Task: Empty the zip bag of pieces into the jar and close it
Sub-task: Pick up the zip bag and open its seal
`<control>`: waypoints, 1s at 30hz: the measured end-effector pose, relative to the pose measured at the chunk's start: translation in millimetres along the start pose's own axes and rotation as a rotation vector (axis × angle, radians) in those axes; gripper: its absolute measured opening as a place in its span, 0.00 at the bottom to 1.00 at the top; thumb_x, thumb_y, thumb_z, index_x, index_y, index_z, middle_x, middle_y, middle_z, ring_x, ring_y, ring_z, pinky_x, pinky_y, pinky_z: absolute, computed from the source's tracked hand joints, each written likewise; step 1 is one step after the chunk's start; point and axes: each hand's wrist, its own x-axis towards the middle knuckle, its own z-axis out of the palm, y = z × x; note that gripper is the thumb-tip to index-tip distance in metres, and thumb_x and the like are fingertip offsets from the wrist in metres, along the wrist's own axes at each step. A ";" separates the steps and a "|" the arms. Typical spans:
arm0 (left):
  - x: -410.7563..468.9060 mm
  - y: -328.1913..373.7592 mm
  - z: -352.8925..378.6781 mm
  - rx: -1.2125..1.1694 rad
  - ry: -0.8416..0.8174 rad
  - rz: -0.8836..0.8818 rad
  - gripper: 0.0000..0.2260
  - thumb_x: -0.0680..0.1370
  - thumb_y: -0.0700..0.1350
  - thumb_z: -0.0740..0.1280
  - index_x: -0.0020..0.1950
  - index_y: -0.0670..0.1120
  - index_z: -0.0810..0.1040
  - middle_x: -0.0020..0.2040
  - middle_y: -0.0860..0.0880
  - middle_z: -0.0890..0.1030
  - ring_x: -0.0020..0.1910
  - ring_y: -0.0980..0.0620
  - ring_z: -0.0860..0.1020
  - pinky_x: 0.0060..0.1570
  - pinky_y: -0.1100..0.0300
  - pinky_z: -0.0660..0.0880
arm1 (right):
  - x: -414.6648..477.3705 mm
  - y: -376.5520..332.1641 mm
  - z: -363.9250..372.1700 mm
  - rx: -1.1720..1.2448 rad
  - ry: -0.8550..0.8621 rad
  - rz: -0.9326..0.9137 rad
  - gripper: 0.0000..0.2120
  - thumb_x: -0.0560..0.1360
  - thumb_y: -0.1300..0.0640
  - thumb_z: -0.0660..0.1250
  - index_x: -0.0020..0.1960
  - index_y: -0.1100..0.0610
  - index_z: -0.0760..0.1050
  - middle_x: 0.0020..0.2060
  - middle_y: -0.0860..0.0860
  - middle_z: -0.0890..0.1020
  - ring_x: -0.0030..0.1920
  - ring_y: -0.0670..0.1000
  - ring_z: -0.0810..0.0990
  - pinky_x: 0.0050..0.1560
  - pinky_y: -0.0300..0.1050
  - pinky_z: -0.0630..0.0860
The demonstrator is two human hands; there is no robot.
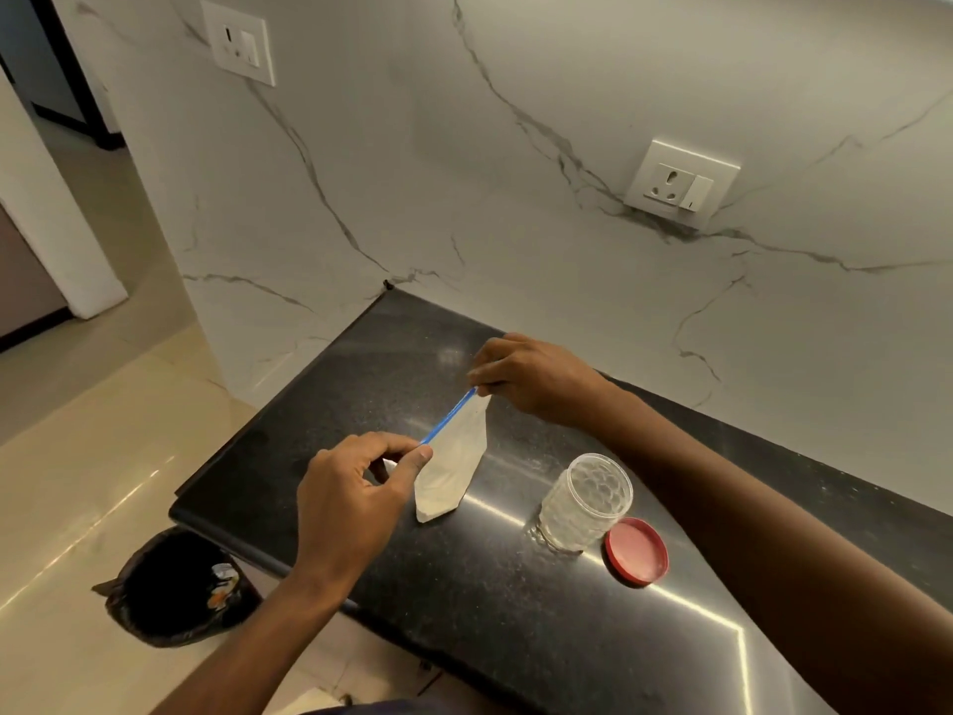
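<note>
A small clear zip bag [454, 464] with a blue zip strip stands upright on the black counter [464, 601], its pale contents settled at the bottom. My left hand [350, 503] pinches the near end of the blue strip. My right hand [536, 379] pinches the far end, so the strip is stretched between them. To the right of the bag a clear ribbed jar [588, 503] stands without its lid and looks empty. Its red lid [636, 550] lies flat on the counter just right of the jar.
A marble wall with a socket plate [680, 183] backs the counter. The counter's left edge drops to a tiled floor, where a black-lined bin [180, 590] stands below the corner. A second switch plate [240, 41] is high on the wall.
</note>
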 end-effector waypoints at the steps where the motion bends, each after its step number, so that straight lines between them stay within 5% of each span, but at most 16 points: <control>1: -0.6 -0.4 -0.7 -0.006 0.001 0.006 0.16 0.73 0.62 0.71 0.50 0.52 0.88 0.46 0.57 0.87 0.41 0.58 0.85 0.38 0.62 0.83 | 0.1 6.7 0.1 0.011 0.007 0.021 0.12 0.81 0.58 0.69 0.64 0.53 0.84 0.63 0.52 0.82 0.62 0.54 0.77 0.55 0.49 0.79; 11: -0.1 1.8 -5.4 -0.092 -0.056 0.008 0.06 0.72 0.58 0.74 0.47 0.61 0.82 0.45 0.67 0.83 0.51 0.65 0.82 0.43 0.74 0.79 | 4.0 33.7 -5.6 0.076 0.009 0.164 0.13 0.79 0.56 0.73 0.63 0.52 0.84 0.63 0.52 0.82 0.59 0.53 0.79 0.56 0.47 0.77; 15: 27.7 7.5 -17.2 -0.289 -0.218 -0.172 0.17 0.74 0.65 0.74 0.59 0.59 0.86 0.53 0.65 0.86 0.54 0.65 0.83 0.46 0.70 0.80 | -13.4 -3.8 9.2 0.696 0.385 0.567 0.10 0.77 0.54 0.75 0.56 0.57 0.84 0.47 0.51 0.87 0.42 0.47 0.85 0.39 0.38 0.80; 19: 79.6 21.9 -5.6 -0.284 -0.357 -0.339 0.05 0.80 0.57 0.71 0.52 0.60 0.86 0.46 0.64 0.87 0.47 0.67 0.85 0.44 0.68 0.77 | -19.7 -54.3 30.9 1.370 0.429 0.817 0.11 0.79 0.53 0.73 0.51 0.62 0.85 0.42 0.57 0.88 0.40 0.56 0.89 0.37 0.45 0.84; 24: 108.1 27.3 17.1 -0.255 -0.610 -0.413 0.09 0.81 0.42 0.72 0.43 0.52 0.88 0.39 0.54 0.89 0.39 0.60 0.88 0.36 0.70 0.80 | -7.0 -75.3 44.8 1.567 0.469 0.953 0.09 0.79 0.56 0.72 0.54 0.62 0.85 0.47 0.59 0.89 0.44 0.57 0.90 0.42 0.50 0.86; 30: 105.7 23.7 19.9 -0.336 -0.608 -0.453 0.07 0.81 0.40 0.72 0.47 0.50 0.88 0.40 0.53 0.90 0.41 0.56 0.89 0.37 0.68 0.81 | -6.6 -75.0 48.9 1.630 0.492 0.966 0.09 0.79 0.59 0.70 0.54 0.62 0.86 0.48 0.59 0.89 0.45 0.58 0.90 0.45 0.51 0.86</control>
